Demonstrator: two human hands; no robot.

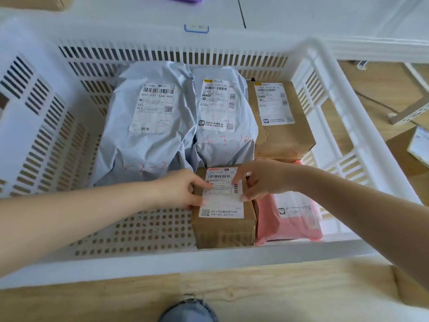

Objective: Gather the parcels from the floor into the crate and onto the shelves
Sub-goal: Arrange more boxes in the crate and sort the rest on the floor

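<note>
Wooden floor, white crate (343,94): a small box (222,219) is being seated.
It is pinched between left hand (183,189) and right hand (262,180), apparently on the crate bottom, long axis running away from the person.

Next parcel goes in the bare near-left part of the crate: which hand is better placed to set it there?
Left, probably. The left hand sits at the small box's left edge, beside the bare crate floor. The right hand is over the pink mailer side and would cross over.

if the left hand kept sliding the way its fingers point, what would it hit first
Its fingers already touch the small brown box. Past that, likely the right hand on the box's far side, though depth is unclear.
</note>
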